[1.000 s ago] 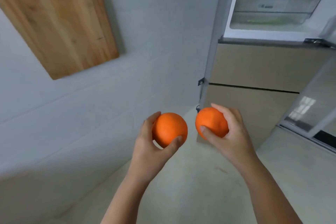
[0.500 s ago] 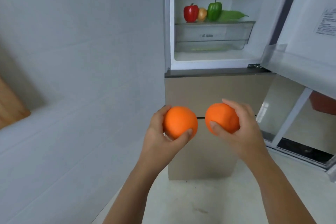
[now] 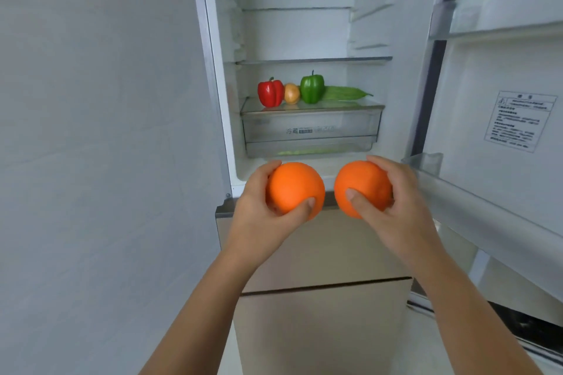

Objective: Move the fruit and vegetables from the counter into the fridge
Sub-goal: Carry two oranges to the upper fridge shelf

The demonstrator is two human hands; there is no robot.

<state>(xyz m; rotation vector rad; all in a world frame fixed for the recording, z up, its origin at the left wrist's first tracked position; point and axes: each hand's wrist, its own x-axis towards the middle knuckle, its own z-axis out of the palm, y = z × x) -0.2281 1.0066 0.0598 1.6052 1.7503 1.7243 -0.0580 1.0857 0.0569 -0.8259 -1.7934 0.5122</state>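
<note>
Left hand [image 3: 259, 210] gripping one orange [image 3: 294, 187], right hand [image 3: 396, 207] gripping another orange [image 3: 361, 186], open fridge [image 3: 304, 33] ahead

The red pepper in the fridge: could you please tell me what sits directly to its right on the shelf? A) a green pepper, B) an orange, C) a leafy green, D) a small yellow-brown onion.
D: the onion sits between the red pepper and the green pepper on the shelf. The left hand holds one orange and the right hand the other orange, both outside the fridge.

Matt oranges [image 3: 294, 186]; glossy peppers [image 3: 269, 93]; clear plastic drawer [image 3: 310, 126].
</note>
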